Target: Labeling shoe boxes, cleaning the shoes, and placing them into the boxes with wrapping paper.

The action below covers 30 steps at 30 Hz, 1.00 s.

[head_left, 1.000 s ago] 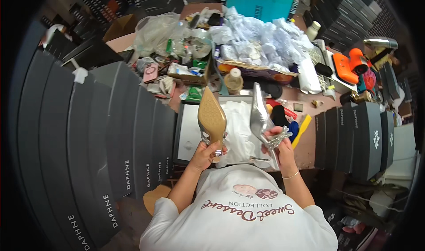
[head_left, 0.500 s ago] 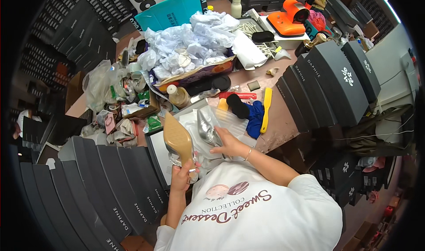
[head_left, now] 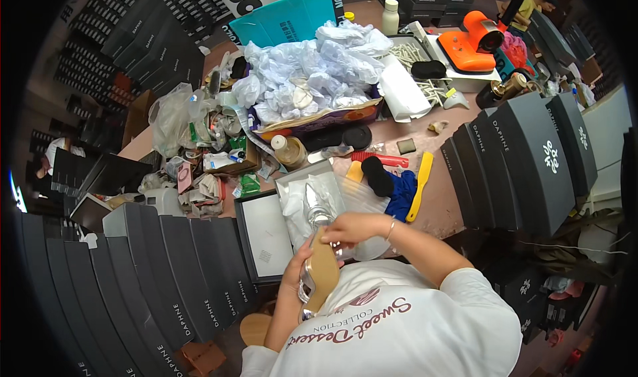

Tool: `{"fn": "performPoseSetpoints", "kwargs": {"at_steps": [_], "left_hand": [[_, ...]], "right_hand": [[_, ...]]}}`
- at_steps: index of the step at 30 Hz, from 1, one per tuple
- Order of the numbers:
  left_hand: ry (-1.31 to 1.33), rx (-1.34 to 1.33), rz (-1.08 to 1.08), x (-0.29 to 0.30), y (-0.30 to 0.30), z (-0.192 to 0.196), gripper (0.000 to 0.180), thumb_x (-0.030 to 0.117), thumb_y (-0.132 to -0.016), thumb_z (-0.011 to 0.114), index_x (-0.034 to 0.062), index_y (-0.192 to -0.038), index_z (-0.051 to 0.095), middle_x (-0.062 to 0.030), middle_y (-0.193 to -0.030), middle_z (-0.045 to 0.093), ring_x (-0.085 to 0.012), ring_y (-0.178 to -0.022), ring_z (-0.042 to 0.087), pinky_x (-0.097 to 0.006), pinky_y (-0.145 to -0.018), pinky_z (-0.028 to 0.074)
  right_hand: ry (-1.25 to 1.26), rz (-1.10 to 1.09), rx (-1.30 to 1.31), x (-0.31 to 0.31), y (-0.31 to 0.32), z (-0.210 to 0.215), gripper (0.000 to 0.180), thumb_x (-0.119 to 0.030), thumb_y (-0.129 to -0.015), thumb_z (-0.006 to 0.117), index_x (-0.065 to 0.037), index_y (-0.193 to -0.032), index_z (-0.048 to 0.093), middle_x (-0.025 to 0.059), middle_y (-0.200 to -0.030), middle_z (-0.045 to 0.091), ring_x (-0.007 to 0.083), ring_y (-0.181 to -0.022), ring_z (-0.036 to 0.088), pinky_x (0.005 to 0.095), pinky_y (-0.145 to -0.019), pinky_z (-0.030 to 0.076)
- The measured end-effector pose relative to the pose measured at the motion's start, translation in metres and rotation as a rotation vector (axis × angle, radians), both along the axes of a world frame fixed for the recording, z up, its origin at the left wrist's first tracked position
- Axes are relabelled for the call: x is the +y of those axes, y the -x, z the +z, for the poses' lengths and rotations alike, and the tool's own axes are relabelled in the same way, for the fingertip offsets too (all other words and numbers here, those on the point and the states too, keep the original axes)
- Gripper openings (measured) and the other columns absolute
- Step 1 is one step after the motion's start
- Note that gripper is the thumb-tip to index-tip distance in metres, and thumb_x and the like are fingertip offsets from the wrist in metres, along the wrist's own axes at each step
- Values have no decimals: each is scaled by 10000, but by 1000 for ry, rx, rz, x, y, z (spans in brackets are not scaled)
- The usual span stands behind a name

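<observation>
L hand [head_left: 294, 268] holds tan-soled shoe [head_left: 323, 263], R hand [head_left: 348, 228] w/ fingers bunched at its toe (grip unclear), silver shoe [head_left: 318, 213] just beyond both; prob. light, stiff, slick, best held mid-sole.

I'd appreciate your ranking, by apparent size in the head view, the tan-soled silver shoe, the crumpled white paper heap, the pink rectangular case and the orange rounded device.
1. Paper heap
2. Orange device and tan-soled shoe: too alike to rank, the shoe being nearer the camera
3. Pink case
</observation>
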State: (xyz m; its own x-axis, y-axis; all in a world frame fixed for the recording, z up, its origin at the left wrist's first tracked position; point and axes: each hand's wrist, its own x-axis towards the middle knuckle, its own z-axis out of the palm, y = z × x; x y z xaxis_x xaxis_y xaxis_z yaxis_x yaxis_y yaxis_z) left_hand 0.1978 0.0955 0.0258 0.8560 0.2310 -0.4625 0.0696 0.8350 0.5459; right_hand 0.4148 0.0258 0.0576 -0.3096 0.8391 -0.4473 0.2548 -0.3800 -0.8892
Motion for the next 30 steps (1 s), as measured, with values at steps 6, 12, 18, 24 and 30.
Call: {"fn": "performPoseSetpoints", "kwargs": {"at_steps": [6, 12, 18, 24, 30], "left_hand": [[321, -52, 365, -24, 19, 9, 708, 336, -838, 472, 84, -1457, 239, -225, -1282, 472, -316, -1072, 564, -494, -885, 496], [202, 59, 373, -21, 12, 23, 700, 336, -832, 459, 78, -1449, 254, -213, -1262, 483, -315, -1065, 565, -485, -891, 495], [265, -22, 320, -4, 8, 6, 709, 335, -813, 463, -7, -1409, 290, -209, -1246, 504, -317, -1044, 569, -491, -890, 492], [223, -205, 36, 11, -36, 19, 669, 317, -815, 495, -29, -1365, 338, -188, -1310, 468, -311, -1086, 552, -489, -899, 492], [281, -194, -38, 22, -26, 1, 632, 307, -835, 465, -29, -1358, 351, -188, -1353, 445, -312, -1052, 571, -485, -875, 501]], "right_hand": [[-511, -395, -881, 31, -108, -117, 161, -175, -806, 550, -88, -793, 685, 142, -883, 657, 307, -833, 636, 426, -696, 480], [-577, 142, -1366, 51, -102, -157, 136, -192, -794, 555, -144, -783, 682, 38, -841, 653, 213, -913, 565, 382, -798, 365], [-269, -526, -391, 22, -142, -64, 181, -160, -901, 547, -78, -1055, 592, 50, -861, 634, 184, -780, 612, 315, -667, 467], [16, -730, 1571, -30, -45, -40, 320, -205, -964, 435, -97, -1263, 468, 30, -794, 517, 94, -565, 422, 248, -577, 349], [55, -923, 1120, -43, -10, -57, 282, -165, -959, 442, -119, -1235, 475, 22, -806, 518, 83, -552, 438, 239, -535, 356]]}}
